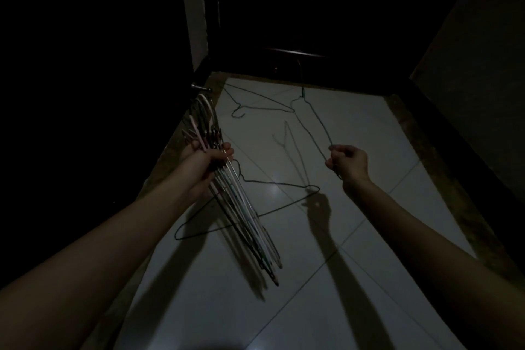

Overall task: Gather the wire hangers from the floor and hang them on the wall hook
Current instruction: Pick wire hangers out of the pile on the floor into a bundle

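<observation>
Dim hallway, white tiled floor (355,236). Nearest: left hand (208,163) wraps its fingers round a thick bundle of wire hangers (241,207), hook ends pointing up and away toward a small metal knob (200,87) on the dark left wall, lower corners hanging down toward the camera. Under the bundle a dark wire hanger (284,190) lies flat on the tiles, not held by either hand. Right hand (348,163) pinches one corner of a green wire hanger (309,119), which stretches away from the hand; its hook end (302,91) seems to reach a dark vertical line by the far door (too dark to say if it is caught there). Farther off another green hanger (241,111) lies on the floor near the left skirting. Wall hook not clearly visible (knob may be it, cannot tell). Risks, as judgement: the pinched hanger could snag at its far end and spring or bend if pulled; the loose bundle could fan out and slip from a one-handed grip; hooks could tangle when merging; low light makes floor wires easy to miss or step on. No brands, labels or writing readable.
</observation>
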Action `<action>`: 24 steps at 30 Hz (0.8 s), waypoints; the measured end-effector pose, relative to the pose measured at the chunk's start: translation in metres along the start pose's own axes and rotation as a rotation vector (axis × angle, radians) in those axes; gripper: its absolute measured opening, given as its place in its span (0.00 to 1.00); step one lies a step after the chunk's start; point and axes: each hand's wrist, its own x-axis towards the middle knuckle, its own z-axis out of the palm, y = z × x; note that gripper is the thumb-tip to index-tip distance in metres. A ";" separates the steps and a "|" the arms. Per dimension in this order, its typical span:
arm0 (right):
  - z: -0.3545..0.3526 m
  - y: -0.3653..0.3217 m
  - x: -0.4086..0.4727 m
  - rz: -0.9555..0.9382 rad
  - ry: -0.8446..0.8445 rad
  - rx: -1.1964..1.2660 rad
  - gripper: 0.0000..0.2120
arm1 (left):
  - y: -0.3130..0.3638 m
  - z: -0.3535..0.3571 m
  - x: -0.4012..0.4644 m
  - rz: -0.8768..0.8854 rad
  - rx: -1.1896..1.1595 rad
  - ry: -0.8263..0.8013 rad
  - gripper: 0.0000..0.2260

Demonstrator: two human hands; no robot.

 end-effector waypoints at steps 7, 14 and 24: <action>0.018 -0.007 -0.058 0.144 -0.254 0.140 0.06 | 0.009 0.000 -0.004 0.016 0.003 0.030 0.21; 0.016 0.011 -0.104 0.208 -0.496 0.136 0.05 | 0.013 -0.005 -0.005 0.005 -0.003 0.090 0.24; 0.015 0.026 -0.122 0.214 -0.625 -0.028 0.07 | 0.012 -0.021 0.002 0.013 0.026 0.155 0.20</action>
